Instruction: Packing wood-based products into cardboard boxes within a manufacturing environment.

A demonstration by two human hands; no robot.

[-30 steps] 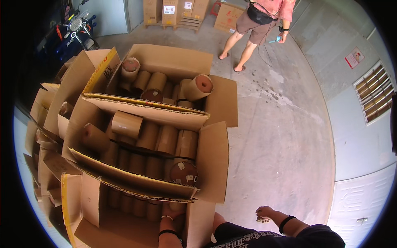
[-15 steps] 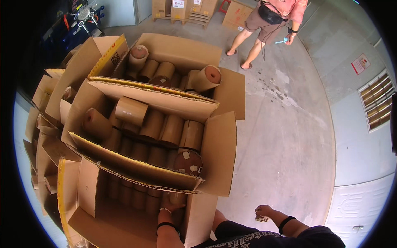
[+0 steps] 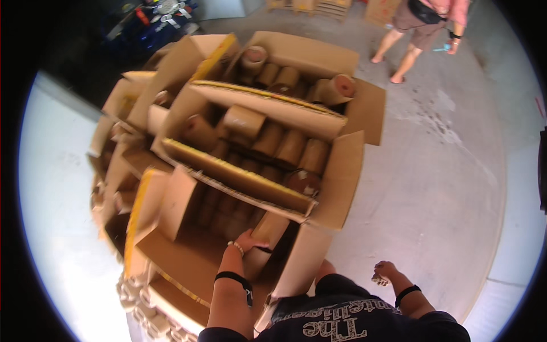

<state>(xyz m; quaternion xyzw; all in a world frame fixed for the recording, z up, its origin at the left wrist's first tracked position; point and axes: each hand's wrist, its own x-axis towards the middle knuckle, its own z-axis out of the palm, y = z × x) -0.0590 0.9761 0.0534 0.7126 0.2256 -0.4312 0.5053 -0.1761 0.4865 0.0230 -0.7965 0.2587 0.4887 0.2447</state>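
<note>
My left hand (image 3: 249, 241), with a beaded bracelet at the wrist, is closed on the side of a brown cylindrical roll (image 3: 270, 229) inside the nearest open cardboard box (image 3: 199, 259). The roll is tilted near the box's right wall, above or against another brown roll (image 3: 256, 262). Several more rolls (image 3: 216, 208) lie in shadow along the far side of this box. My right hand (image 3: 385, 271) is held out to the right of my body, fingers curled round a small pale object too small to name.
Two more open boxes of brown rolls, a middle box (image 3: 239, 176) and a far box (image 3: 307, 51), stand beyond. Other cartons (image 3: 122, 148) are stacked on the left. A person (image 3: 419, 28) stands at the back right on the concrete floor (image 3: 421, 188). Blue machinery (image 3: 154, 28) is at the back left.
The view has turned, so the boxes sit further right and higher. My left hand has raised and tilted the roll in the near box. My right hand stays curled at my side.
</note>
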